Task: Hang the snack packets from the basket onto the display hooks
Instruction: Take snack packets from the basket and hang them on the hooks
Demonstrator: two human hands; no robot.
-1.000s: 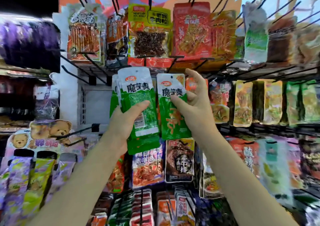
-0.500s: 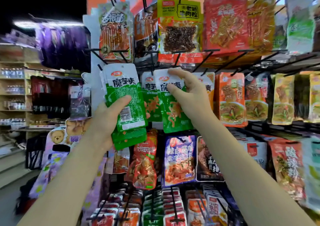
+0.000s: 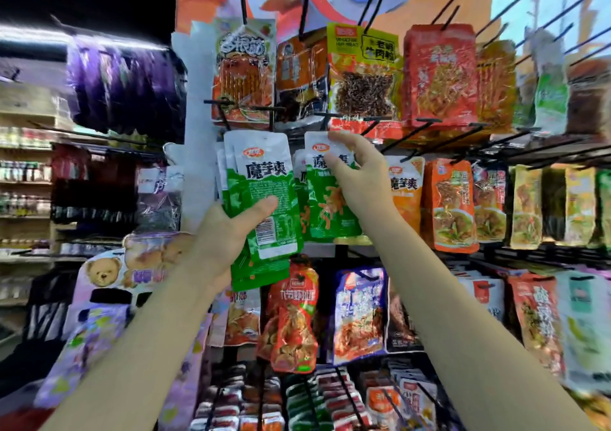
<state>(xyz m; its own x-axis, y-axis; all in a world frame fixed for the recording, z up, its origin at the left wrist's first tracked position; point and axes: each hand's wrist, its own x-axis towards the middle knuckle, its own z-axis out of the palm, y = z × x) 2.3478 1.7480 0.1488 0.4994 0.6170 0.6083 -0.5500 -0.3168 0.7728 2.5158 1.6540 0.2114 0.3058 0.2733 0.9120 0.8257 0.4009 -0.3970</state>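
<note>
Hands (image 3: 228,232) gripping green packets (image 3: 264,199) (stacked), hooks (image 3: 426,123) above

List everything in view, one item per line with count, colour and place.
Stack of green-and-white plastic snack packets: several, held left of centre.
Green-and-white snack packet at the hook: one, centre, others behind.
Orange-and-white packet: one visible, right of it.
Yellow packet of dark shreds: one, top row.
Red packets: several, top right.
Red crinkled pouch: one, lower centre.
Black wire display hooks: many, across the rack.
Teddy bear card: one, lower left.
Left hand: grips the stack.
Right hand: pinches the centre packet's top.
</note>
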